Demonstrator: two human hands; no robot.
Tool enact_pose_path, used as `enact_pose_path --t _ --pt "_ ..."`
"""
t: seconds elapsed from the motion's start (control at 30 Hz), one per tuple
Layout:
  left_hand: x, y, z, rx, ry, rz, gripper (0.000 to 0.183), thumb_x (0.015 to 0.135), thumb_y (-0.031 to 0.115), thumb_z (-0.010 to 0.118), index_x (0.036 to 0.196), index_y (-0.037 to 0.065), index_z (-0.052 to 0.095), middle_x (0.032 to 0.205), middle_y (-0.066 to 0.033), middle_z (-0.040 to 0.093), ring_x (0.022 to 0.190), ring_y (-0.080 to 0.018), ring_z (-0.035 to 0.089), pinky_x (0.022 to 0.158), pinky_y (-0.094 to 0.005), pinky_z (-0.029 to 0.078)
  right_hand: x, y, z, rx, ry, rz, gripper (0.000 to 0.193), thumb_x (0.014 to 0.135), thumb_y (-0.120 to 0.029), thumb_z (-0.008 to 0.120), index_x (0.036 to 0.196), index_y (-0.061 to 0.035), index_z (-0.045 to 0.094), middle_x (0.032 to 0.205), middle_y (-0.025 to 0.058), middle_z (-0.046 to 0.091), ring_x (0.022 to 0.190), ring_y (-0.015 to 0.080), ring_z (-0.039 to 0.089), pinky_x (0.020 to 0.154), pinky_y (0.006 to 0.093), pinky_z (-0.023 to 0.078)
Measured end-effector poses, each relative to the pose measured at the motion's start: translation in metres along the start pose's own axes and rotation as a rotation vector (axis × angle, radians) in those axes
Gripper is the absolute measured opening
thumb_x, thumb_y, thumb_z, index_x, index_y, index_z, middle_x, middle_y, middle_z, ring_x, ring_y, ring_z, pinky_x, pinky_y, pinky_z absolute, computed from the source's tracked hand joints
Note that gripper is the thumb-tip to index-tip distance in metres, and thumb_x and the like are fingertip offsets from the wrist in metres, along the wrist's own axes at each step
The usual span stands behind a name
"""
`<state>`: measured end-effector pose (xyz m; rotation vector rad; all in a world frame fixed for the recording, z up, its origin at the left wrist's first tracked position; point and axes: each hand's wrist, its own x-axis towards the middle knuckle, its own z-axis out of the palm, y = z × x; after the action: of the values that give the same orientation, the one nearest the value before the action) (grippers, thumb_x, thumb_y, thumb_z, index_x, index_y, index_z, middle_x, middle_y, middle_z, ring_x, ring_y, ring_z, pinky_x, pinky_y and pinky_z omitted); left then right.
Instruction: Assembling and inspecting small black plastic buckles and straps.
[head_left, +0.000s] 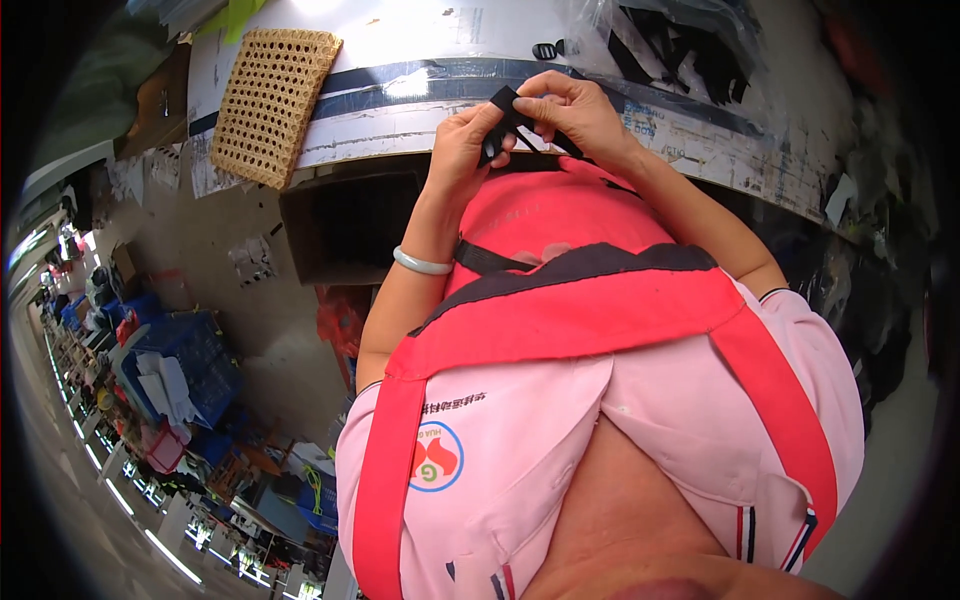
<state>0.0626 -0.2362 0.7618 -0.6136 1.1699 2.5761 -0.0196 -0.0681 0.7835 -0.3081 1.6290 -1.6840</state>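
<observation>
Just above the red apron (560,215), both my hands are closed on a black webbing strap (508,104). My left hand (465,145) pinches its left side between thumb and fingers, and a black piece shows below those fingertips. My right hand (583,115) grips the strap's upper right side with thumb and forefinger. Thin black ends hang between the hands; whether a buckle is on them I cannot tell. A small black plastic buckle (546,50) lies on the table just beyond my right hand.
The table (420,45) is covered with white, tape-banded cardboard. A woven cane mat (272,105) overhangs its front edge at left. Clear plastic bags (600,30) with black straps (690,55) lie at far right. An open dark box (345,225) stands below; blue crates (185,365) are further left.
</observation>
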Motion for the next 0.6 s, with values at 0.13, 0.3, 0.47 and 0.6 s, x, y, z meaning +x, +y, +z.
enact_pose_path --t 0.13,0.3,0.47,0.6 --pt "-0.002 0.003 0.013 0.079 0.081 0.114 0.026 0.092 0.021 0.062 0.098 -0.004 0.067 0.064 -0.0054 0.06 0.051 -0.0093 0.052 0.042 -0.0209 0.04 -0.014 -0.012 0.014 -0.012 0.14 -0.352 0.011 0.093 -0.013 0.06 0.097 -0.0028 0.063 0.073 -0.0011 0.058 0.062 0.0049 0.055 0.053 0.0197 0.048" --pt "-0.01 0.004 0.015 0.202 0.169 0.233 0.024 0.09 0.019 0.064 0.098 -0.004 0.068 0.064 -0.0064 0.061 0.049 -0.0081 0.052 0.041 -0.0202 0.039 -0.021 -0.037 0.006 -0.077 0.077 -0.259 0.015 0.092 -0.016 0.062 0.092 -0.0018 0.061 0.07 0.0008 0.058 0.057 0.0059 0.056 0.049 0.0198 0.047" --pt "-0.017 -0.001 0.02 0.297 0.222 0.358 0.021 0.091 0.017 0.064 0.098 -0.002 0.069 0.062 -0.0063 0.062 0.047 -0.0062 0.05 0.041 -0.0186 0.038 -0.022 -0.026 -0.001 -0.155 0.014 0.059 0.021 0.088 -0.02 0.065 0.08 -0.0019 0.057 0.066 0.0033 0.058 0.053 0.0078 0.057 0.046 0.0211 0.047" --pt "-0.022 -0.004 0.027 0.387 0.22 0.457 0.017 0.089 0.011 0.065 0.1 -0.001 0.069 0.071 -0.0029 0.06 0.052 -0.004 0.051 0.04 -0.0181 0.038 -0.021 -0.019 0.008 -0.035 0.026 0.107 0.021 0.089 -0.021 0.064 0.084 -0.0021 0.056 0.068 0.0033 0.058 0.054 0.0079 0.058 0.047 0.0212 0.049"
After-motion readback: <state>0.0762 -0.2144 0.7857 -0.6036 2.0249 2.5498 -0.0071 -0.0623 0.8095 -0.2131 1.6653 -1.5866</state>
